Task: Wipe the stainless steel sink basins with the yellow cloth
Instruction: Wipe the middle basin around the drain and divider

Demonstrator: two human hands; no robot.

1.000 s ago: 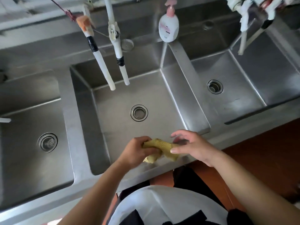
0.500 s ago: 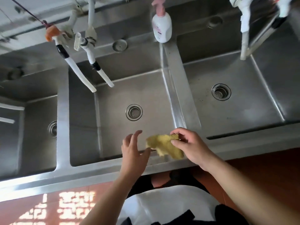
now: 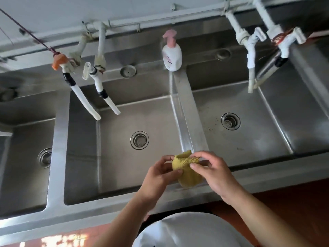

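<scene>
- Your left hand (image 3: 161,172) and right hand (image 3: 212,171) both pinch the yellow cloth (image 3: 187,171), bunched above the middle basin's (image 3: 117,157) near rim.
- Loosen either pinch and it could drop in.
- Wiping with it bunched may leave streaks.

Three sink basins (image 3: 124,157) with three drains (image 3: 139,140), four taps (image 3: 99,82), one soap bottle (image 3: 172,56), one yellow cloth (image 3: 188,173), two hands (image 3: 156,177).

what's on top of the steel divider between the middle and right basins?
A white pump bottle with a pink top stands at the steel divider's far end. Its near end is hidden behind the yellow mesh cloth and right hand.
</scene>
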